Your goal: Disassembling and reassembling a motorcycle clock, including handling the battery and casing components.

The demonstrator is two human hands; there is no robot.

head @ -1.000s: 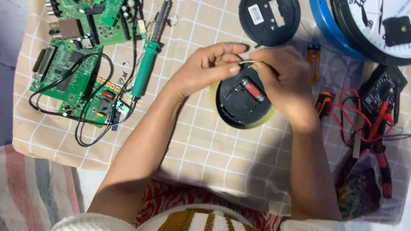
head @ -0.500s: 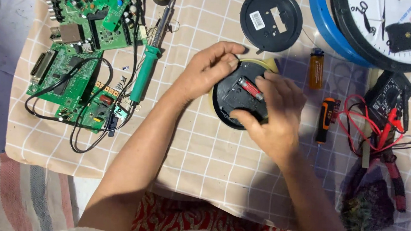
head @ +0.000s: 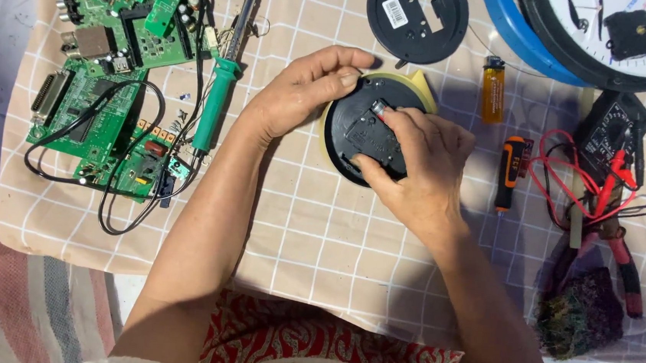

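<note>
While both hands met over the small round clock (head: 369, 127) near the middle of the checked cloth (head: 318, 242), that clock lay face down, black back up, a yellow rim showing at its upper right. The left hand (head: 299, 95) came in from the clock's left and curled over its upper edge, fingers closed on the rim to steady it. The right hand (head: 424, 163) lay over the clock's right half, thumb against the lower edge and fingertips pinched narrowly around a small silvery, red-tipped part (head: 380, 108) on the back, probably a battery, though too small to tell. So the work sat directly under the right fingertips, that hand being the nearer one. Toward the cloth's far edge lay a round black cover (head: 416, 20) bearing a small white rectangular label at its upper left. An orange lighter (head: 492, 91) stood lengthwise just right of the clock, an orange-and-black screwdriver (head: 509, 173) below it. Green circuit boards (head: 110, 57) filled the far left corner, a green-handled soldering iron (head: 218, 96) beside them.
</note>
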